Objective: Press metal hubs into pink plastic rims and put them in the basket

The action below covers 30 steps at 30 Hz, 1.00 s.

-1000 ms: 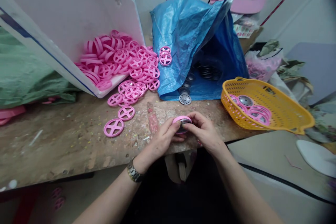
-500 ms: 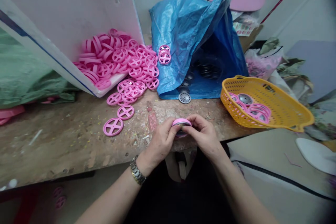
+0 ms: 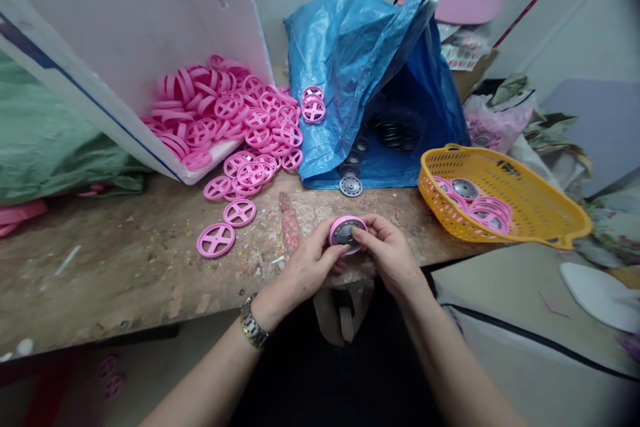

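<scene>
Both hands grip one pink toy wheel (image 3: 343,235) with a grey disc set inside its rim, just over the front edge of the workbench (image 3: 165,267). My left hand (image 3: 314,260) closes on its left and lower side. My right hand (image 3: 387,250) holds the right side, its thumb lying on the grey disc. Two loose pink wheels (image 3: 216,240) with cross spokes lie to the left on the bench. Beyond the hands, a grey disc (image 3: 351,186) lies at the mouth of the blue bag (image 3: 330,33).
A white box (image 3: 210,7) on its side spills a heap of pink wheels (image 3: 227,105). More grey discs (image 3: 395,131) are inside the blue bag. At right, a yellow basket (image 3: 545,197) holds several pink wheels with grey discs. Green sacking (image 3: 55,127) lies at far left.
The wheel has tipped so its grey face shows more toward me. My right thumb has shifted onto the disc, and my left thumb sits lower at the rim.
</scene>
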### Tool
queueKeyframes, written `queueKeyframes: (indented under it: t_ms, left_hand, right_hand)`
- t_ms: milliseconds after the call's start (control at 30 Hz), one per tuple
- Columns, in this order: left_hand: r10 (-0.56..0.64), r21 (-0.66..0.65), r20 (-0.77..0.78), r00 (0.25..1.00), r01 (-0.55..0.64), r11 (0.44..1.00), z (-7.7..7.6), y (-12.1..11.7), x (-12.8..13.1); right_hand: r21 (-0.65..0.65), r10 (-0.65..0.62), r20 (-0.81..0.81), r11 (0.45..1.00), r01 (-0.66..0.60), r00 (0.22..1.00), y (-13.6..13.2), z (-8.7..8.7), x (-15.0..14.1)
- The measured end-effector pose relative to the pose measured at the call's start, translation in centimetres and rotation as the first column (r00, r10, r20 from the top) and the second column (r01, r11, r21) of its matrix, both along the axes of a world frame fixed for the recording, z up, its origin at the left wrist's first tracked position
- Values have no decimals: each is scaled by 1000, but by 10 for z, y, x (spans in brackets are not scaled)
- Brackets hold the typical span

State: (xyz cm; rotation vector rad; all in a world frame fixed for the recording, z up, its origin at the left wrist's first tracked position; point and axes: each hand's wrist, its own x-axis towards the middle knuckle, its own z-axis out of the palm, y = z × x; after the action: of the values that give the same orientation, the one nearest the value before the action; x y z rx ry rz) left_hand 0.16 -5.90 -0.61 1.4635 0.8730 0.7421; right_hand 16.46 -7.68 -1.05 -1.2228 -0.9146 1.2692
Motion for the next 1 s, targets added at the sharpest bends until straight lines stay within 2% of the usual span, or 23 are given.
queueKeyframes:
  t_ms: [233, 467, 667, 767, 933, 1000]
  left_hand:
    - [62, -76, 82, 995, -55, 996, -11, 1, -5]
    - [73, 65, -33, 997, -71, 995, -3, -4, -1]
    - [70, 10, 4, 998, -70, 997, -7, 0, 2]
    - [78, 42, -47, 996, -76, 996, -6, -1, 2]
    - [25, 50, -135, 991, -18, 999, 2, -8, 3]
    - [39, 154, -164, 986, -14, 988, 4, -9, 4]
  right_hand:
    - [67, 111, 95, 991, -117, 989, -3, 4, -2]
    - [70, 26, 128, 997, -35, 991, -8, 1, -4]
    - [84, 24, 134, 996, -36, 991, -8, 3, -3]
    - [99, 18, 195, 994, -38, 981, -7, 3, -4]
    - [90, -22, 257, 996, -1, 966, -12, 5, -5]
    - [100, -27, 296, 995, -3, 955, -14, 8, -4]
